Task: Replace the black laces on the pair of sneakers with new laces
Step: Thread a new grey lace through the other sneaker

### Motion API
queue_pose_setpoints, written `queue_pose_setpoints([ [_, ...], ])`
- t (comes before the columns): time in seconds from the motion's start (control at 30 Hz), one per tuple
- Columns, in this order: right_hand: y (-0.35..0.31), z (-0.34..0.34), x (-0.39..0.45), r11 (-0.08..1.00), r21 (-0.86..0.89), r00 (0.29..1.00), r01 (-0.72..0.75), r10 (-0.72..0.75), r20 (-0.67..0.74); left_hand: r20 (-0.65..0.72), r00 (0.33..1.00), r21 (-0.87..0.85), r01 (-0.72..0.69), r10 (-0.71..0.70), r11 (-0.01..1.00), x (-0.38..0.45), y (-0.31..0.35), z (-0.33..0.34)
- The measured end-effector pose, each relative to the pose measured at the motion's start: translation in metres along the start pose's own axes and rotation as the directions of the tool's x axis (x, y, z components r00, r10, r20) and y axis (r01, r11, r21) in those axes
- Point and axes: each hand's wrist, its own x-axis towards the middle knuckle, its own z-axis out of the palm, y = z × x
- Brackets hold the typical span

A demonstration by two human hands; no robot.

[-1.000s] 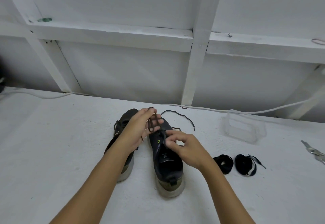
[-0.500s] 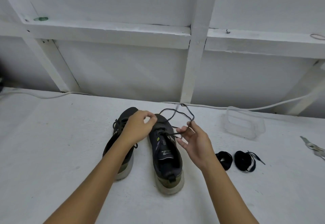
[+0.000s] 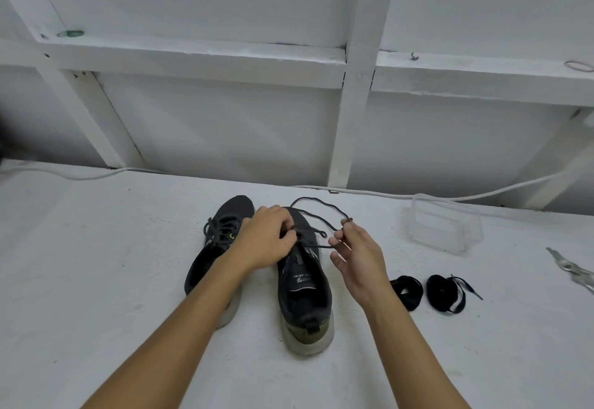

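Since the earlier frames, right hand (image 3: pixel 358 256) has drawn away from the tongue of the right sneaker (image 3: pixel 302 280), carrying a loop of black lace (image 3: pixel 321 212) out to that shoe's right side; left hand (image 3: pixel 268 240) has dropped from a raised position onto the same shoe's front eyelets.

Taking the right sneaker as reference, left to right: left sneaker (image 3: pixel 218 248) stands just beside it on the desk (image 3: pixel 96 280), fully laced and untouched. Left hand rests on the right sneaker's forefoot, fingers curled and pinching lace at the eyelets. Black lace arcs beyond the toe and returns to the right hand, whose thumb and forefinger pinch it, remaining fingers loosely spread. Further right lie two coiled new laces (image 3: pixel 427 293), unopened, then a clear plastic container (image 3: pixel 443 228), and a metal tool (image 3: pixel 572 272) at the frame edge.

Assessment: task is at an early stage. The upper eyelets of the right sneaker appear freed; the lower rows are not yet out. Outstanding: finish unlacing this shoe, strip the left, thread both new laces.
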Motion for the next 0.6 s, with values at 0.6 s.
queue_pose_setpoints([
  [0.6, -0.035, 0.04, -0.002, 0.529, -0.714, 0.873, 0.459, -0.116, 0.474, 0.086, 0.994, -0.539, -0.015, 0.073, 0.842, 0.009, 0.041, -0.067],
])
